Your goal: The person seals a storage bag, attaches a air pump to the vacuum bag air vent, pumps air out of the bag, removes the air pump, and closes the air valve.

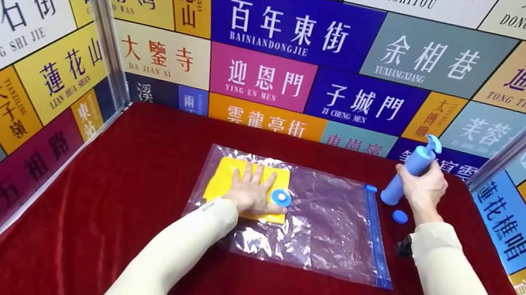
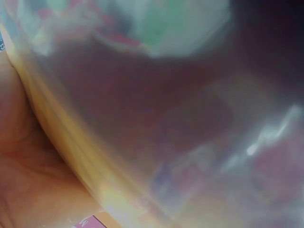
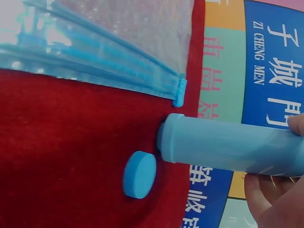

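A clear vacuum storage bag [image 1: 330, 221] lies flat with a folded yellow cloth [image 1: 224, 175] inside its left part. My left hand [image 1: 250, 193] rests spread over the cloth, pressing on the bag, its thumb beside the round blue-and-white valve [image 1: 281, 198]. In the left wrist view, the palm [image 2: 28, 161] meets the plastic, and most of that picture is blurred. My right hand [image 1: 423, 186] grips a blue hand pump [image 3: 228, 145] around its barrel, with the T-shaped handle at the top. Close to the pump's lower end sits a round blue cap [image 3: 140, 175].
Dark red cloth [image 1: 132, 174] covers the table. The bag's blue zip edge [image 1: 378, 234] runs along its right side, with a slider [image 3: 179, 92] at the far end. Printed sign panels [image 1: 293, 25] stand around the back and sides, with clear corner posts [image 1: 104, 17].
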Demonstrator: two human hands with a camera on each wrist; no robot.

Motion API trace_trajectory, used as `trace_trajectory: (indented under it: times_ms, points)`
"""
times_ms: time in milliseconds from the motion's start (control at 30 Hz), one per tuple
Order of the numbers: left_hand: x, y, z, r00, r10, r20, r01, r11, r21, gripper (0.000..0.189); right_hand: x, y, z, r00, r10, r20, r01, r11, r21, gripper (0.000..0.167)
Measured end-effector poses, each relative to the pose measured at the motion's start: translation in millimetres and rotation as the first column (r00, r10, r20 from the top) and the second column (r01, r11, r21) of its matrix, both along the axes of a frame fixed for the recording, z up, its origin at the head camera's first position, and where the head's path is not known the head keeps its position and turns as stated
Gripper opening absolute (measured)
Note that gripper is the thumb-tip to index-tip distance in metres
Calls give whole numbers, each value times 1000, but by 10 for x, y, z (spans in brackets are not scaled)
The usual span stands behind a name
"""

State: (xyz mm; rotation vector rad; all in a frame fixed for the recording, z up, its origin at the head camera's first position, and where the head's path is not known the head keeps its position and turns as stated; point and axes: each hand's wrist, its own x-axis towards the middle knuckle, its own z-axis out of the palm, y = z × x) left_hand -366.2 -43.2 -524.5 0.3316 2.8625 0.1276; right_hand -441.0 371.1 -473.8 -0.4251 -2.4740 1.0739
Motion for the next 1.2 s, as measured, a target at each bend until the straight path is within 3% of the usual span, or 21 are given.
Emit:
trace_trajectory:
  times_ms: [233,600,867,1200]
  points:
    - [-2,-3,-6,1000,0,2,0,1000,29,112,25,28,-129,999,23,36,-24,1000,16,79]
    - [-2,1,-4,1000,1,-2,-1,1000,12,111,113,132,-120,990,79,113,-91,990,104,86]
    - [-11,2,-18,1000,6,-9,-6,1000,-2,110,228,274,-175,966,143,216,-185,964,191,85]
    - [-23,-16,-28,1000,-6,-8,6,1000,24,113,293,393,-295,929,177,325,-271,924,271,70]
